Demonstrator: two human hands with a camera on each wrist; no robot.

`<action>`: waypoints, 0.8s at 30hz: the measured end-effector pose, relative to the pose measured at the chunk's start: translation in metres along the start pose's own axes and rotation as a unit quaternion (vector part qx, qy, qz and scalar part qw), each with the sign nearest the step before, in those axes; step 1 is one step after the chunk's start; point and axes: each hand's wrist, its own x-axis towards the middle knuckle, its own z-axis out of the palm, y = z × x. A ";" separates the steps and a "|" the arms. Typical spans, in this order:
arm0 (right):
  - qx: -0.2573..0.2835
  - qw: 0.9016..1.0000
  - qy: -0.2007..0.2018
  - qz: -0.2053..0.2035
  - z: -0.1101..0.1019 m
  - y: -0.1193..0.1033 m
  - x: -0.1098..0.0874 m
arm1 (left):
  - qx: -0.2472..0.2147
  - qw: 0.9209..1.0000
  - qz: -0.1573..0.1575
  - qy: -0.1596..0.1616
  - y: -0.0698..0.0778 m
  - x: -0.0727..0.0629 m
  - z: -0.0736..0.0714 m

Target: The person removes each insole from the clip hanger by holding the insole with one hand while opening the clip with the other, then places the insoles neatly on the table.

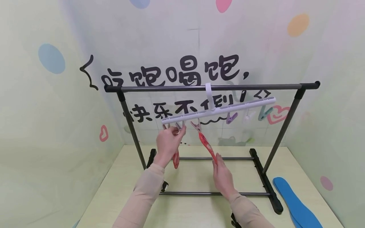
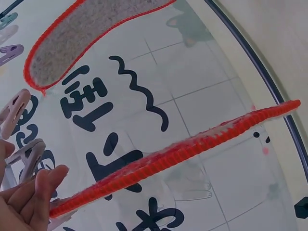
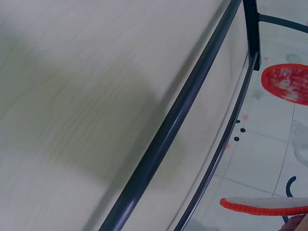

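My right hand (image 1: 223, 177) grips the lower end of a red-edged insole (image 1: 207, 144), grey on one face. Its upper tip points at a pink clip (image 1: 196, 126) on the white clip hanger (image 1: 219, 110); in the left wrist view, that tip (image 2: 36, 79) stands apart from the clip. At the hanger's left end, the fingers of my left hand (image 1: 168, 141) pinch a grey clip (image 2: 29, 156), partly hidden by them. Beside that hand hangs another red insole (image 1: 176, 159), its top by a clip (image 2: 61, 220). The right wrist view shows little of my right hand (image 3: 301, 224).
The hanger hooks over the top bar (image 1: 159, 89) of a dark metal rack. Purple (image 1: 232, 118) and green (image 1: 265, 113) clips dangle on its right half. Blue insoles (image 1: 296, 202) lie on the table (image 1: 194, 215) right of the rack's foot (image 1: 266, 186).
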 end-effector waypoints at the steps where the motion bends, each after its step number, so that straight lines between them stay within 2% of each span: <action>1: -0.001 1.000 0.001 0.001 -0.001 0.001 -0.001 | 0.003 1.000 -0.003 -0.001 0.000 -0.002 -0.001; 6: -0.003 1.000 0.016 -0.007 -0.008 0.006 -0.007 | 0.002 1.000 -0.013 0.001 -0.002 -0.014 -0.008; 13: -0.005 0.999 0.028 -0.022 -0.020 0.010 -0.011 | -0.018 1.000 -0.005 0.015 0.005 -0.034 -0.014; 20: -0.003 1.000 0.022 -0.004 -0.031 0.013 -0.012 | -0.024 1.000 -0.001 0.003 0.009 -0.064 -0.001; 24: -0.002 1.000 0.017 0.011 -0.034 0.016 -0.011 | -0.036 0.999 -0.021 -0.017 0.005 -0.079 0.010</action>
